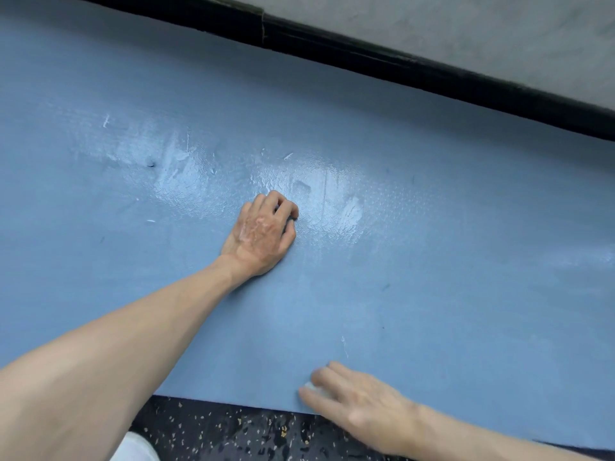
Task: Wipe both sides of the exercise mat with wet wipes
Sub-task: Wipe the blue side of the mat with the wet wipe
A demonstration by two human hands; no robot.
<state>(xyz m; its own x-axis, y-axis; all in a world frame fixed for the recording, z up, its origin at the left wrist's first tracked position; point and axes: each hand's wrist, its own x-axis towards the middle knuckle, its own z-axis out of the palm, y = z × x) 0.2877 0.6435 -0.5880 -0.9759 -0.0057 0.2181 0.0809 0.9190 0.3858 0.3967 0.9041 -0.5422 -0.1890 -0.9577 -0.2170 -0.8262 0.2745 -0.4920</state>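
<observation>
Mat (432, 261) cut off, right hand (362, 410) blurred

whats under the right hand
A small whitish patch, likely a wet wipe, shows beneath the fingers of the right hand, on the blue exercise mat. The hand covers the rest of it.

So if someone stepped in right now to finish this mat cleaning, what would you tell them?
Left hand: fingers curled, resting on the mat, nothing seen in it.
Right hand: flat at the mat's near edge, pressing a small white thing, likely the wipe; blurred.
Done: wet sheen across the middle.
Left: the dry-looking near strip; the other side's state is not visible.
</observation>
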